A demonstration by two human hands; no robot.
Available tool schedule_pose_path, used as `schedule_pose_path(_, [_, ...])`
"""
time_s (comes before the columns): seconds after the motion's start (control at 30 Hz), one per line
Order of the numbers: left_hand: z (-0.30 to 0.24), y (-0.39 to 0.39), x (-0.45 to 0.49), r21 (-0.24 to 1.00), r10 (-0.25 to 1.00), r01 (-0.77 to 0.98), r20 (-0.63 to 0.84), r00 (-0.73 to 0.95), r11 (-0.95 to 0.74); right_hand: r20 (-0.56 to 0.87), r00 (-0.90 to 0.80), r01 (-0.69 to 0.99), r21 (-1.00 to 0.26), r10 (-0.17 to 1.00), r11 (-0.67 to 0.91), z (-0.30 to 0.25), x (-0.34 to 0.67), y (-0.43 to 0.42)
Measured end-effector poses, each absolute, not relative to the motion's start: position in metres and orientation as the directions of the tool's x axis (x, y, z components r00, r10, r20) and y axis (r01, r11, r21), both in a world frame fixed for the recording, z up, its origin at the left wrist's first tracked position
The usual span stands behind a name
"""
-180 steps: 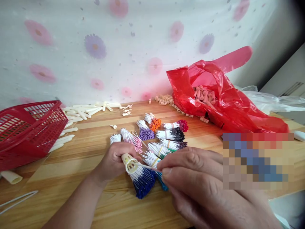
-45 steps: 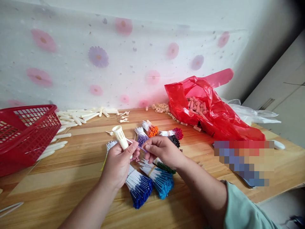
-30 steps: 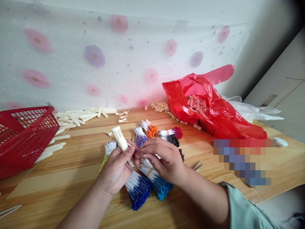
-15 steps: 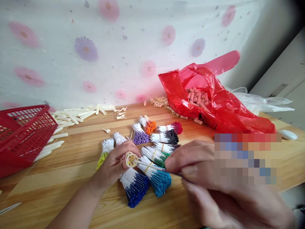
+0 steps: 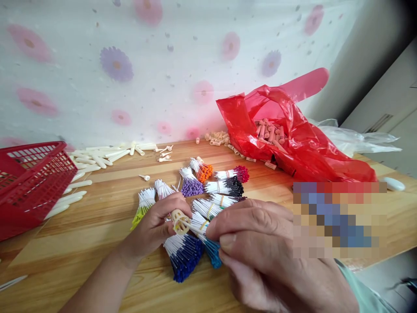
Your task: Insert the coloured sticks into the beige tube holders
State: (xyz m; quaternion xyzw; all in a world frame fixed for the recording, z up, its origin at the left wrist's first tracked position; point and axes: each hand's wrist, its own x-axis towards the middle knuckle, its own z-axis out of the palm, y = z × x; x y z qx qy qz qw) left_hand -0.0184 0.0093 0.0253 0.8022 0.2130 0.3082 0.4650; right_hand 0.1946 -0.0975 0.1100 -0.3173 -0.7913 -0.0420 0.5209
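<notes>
My left hand [image 5: 163, 221] is closed around a cream slotted plastic cylinder [image 5: 181, 221], its open end tilted to the right and down. My right hand [image 5: 260, 252] pinches a thin white pen refill [image 5: 195, 228], whose end is at the cylinder's mouth; how far it reaches inside is hard to see. Under and around both hands lie bundles of white refills with coloured ends: dark blue [image 5: 184, 256], light blue [image 5: 213, 252], yellow [image 5: 143, 206], purple [image 5: 191, 182], orange [image 5: 202, 169], black [image 5: 224, 186] and red [image 5: 233, 174]. The green bundle is mostly hidden behind my right hand.
A red plastic basket [image 5: 39, 187] stands at the left beside white pen barrels [image 5: 97, 158]. A red bag [image 5: 312, 143] holding slotted cylinders [image 5: 269, 132] lies at the back right, more cylinders [image 5: 216, 139] beside it. Small cream pieces [image 5: 165, 154] lie near the curtain [image 5: 182, 65].
My right hand has moved left with the refill, closer to the cylinder. The cylinder's mouth has tipped a little further down and right. My left hand has stayed nearly in place.
</notes>
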Motion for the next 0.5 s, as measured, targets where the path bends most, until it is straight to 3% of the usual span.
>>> schedule_pose_path(0.13, [0.025,0.01,-0.019,0.883,0.627,0.067,0.274,0.729,-0.464,0.83,-0.251,0.541,-0.306,0.498,0.783,0.107,0.194,-0.096])
schedule_pose_path(0.3, [0.024,0.011,-0.02,0.873,0.634,0.121,0.241,0.735,-0.473,0.849,-0.293,0.47,-0.272,0.439,0.84,0.097,0.193,-0.086])
schedule_pose_path(0.5, [0.026,0.012,-0.019,0.851,0.647,0.159,0.246,0.722,-0.501,0.844,-0.29,0.435,-0.304,0.452,0.847,0.093,0.191,-0.081])
